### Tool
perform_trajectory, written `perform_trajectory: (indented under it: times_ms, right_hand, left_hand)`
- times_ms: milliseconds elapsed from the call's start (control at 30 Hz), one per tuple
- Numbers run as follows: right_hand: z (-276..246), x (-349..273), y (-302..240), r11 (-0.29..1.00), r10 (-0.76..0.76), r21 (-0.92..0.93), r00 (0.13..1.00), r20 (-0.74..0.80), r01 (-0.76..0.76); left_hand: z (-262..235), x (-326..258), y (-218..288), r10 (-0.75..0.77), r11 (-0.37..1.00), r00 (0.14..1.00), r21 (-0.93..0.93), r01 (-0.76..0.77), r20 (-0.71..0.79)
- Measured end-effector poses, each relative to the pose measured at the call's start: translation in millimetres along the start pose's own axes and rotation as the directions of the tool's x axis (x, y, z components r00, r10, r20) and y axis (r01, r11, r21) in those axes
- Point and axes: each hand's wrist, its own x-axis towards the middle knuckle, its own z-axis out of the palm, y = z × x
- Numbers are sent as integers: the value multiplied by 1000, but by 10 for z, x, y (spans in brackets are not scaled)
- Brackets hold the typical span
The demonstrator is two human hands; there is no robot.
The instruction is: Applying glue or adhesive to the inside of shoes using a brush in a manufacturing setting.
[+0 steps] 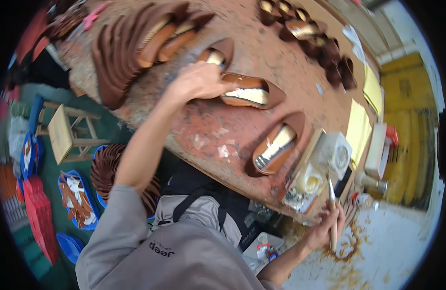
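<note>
My left hand (199,82) is closed on the heel end of a brown pointed shoe (276,96) with a pale insole, lying on the worn table (208,130). Just beyond the hand sits another brown shoe (225,48), partly covered by it. A third shoe (269,157) rests nearer the table's front edge. Over at the right, my right hand (324,227) grips a brush (333,217) by its pale wooden handle, bristle end pointing away from me. Beside the brush stand a cloudy plastic container (334,150) and a smaller pot (310,181) with pale contents.
A long row of brown shoe pieces (114,58) lines the far left of the table. More shoes (329,53) stand far right, near yellow sheets (359,130). On the floor at left are a wooden stool (63,135) and a blue basket (95,205) of scraps.
</note>
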Motion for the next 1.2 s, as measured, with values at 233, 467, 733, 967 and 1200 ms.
perform_trajectory:
  times_ms: [233, 467, 733, 967, 1200]
  right_hand:
    - [1, 184, -174, 994, -31, -97, 992, 124, 43]
    - [-70, 516, -24, 860, -10, -489, 963, 269, 146]
    - [94, 366, -63, 803, -96, -533, 940, 326, 266]
    - [110, 390, -304, 740, -117, -596, 933, 341, 311]
    - [110, 373, -426, 710, -95, -588, 880, 466, 388]
  left_hand:
    - [537, 190, -366, 177, 979, 923, 156, -130, -341]
    - [615, -307, 419, 269, 949, 957, -202, -243, 108]
    - [913, -1047, 382, 720, 634, 657, 173, -754, 224]
    - [1042, -1339, 563, 689, 714, 722, 110, -691, 62]
    - [1133, -1809, 534, 567, 817, 822, 86, -570, 54]
